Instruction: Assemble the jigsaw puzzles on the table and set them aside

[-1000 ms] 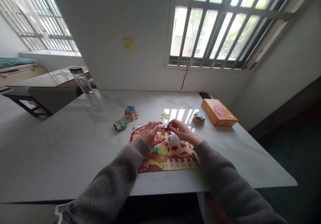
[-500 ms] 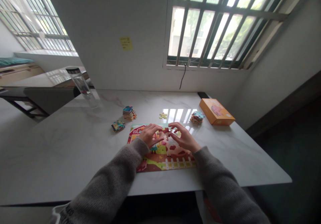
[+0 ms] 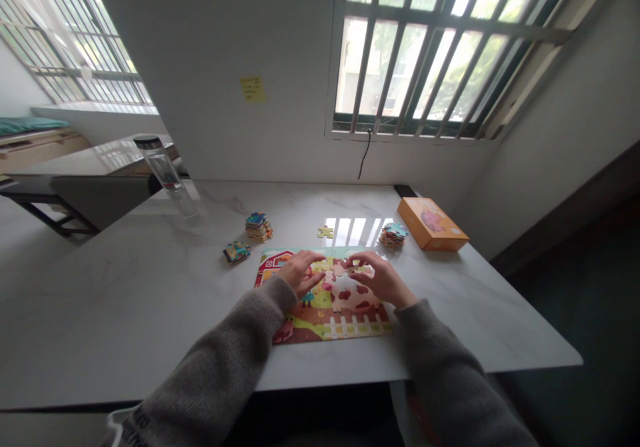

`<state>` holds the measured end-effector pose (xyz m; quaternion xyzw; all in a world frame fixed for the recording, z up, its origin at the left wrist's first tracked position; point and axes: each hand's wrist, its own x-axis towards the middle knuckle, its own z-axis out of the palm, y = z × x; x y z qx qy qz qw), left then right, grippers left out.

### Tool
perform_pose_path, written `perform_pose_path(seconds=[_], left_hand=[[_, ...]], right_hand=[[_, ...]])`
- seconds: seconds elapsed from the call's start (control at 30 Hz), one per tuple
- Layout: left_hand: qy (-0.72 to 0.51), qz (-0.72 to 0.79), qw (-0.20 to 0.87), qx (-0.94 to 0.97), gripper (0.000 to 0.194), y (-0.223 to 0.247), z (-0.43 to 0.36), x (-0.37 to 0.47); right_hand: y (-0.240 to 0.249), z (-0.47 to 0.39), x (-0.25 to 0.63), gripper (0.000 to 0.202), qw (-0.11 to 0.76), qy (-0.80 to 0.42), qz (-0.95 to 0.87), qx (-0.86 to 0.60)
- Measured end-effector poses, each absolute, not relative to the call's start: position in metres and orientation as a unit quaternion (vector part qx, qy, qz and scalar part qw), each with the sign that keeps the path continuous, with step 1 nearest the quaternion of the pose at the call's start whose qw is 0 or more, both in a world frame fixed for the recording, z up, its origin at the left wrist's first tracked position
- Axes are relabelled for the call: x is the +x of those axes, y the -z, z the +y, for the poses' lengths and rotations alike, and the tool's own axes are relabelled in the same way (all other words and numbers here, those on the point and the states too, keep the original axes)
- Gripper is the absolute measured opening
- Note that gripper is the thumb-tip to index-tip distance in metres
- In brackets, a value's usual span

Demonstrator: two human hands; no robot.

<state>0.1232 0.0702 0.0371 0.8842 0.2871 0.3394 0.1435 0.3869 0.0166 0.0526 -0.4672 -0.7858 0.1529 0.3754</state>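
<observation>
A farm-scene jigsaw puzzle, with a red barn, a spotted cow and a white fence, lies flat near the table's front edge. My left hand rests over its upper left part, thumb and fingers apart and curved, with nothing seen between them. Over the upper right part is my right hand, its thumb and forefinger also spread, near the cow's head. A single yellow-green puzzle piece lies just beyond the puzzle's top edge. Parts of the puzzle are hidden beneath both hands.
Two stacks of puzzle pieces, a left stack and a right stack, flank the puzzle's far side. A smaller pile sits by the left stack. An orange box stands at right, a clear bottle at far left.
My right hand has shifted to the right, away from my left hand, uncovering more of the cow. My left hand has barely moved.
</observation>
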Motion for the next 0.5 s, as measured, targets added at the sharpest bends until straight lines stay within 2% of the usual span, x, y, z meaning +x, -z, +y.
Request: perform_pose_path(seconds=[0.07, 0.13, 0.5], left_hand=[[-0.311, 0.274, 0.121, 0.902, 0.017, -0.033, 0.073, 0.123], [-0.291, 0.251, 0.12, 0.916, 0.015, -0.029, 0.074, 0.123], [-0.215, 0.237, 0.114, 0.94, 0.023, -0.024, 0.071, 0.125]], right_hand=[[-0.05, 0.012, 0.394, 0.022, 0.354, -0.151, -0.794, -0.471], [-0.045, 0.008, 0.398, 0.022, 0.335, -0.151, -0.8, -0.475], [-0.033, 0.003, 0.397, 0.015, 0.285, -0.12, -0.83, -0.465]])
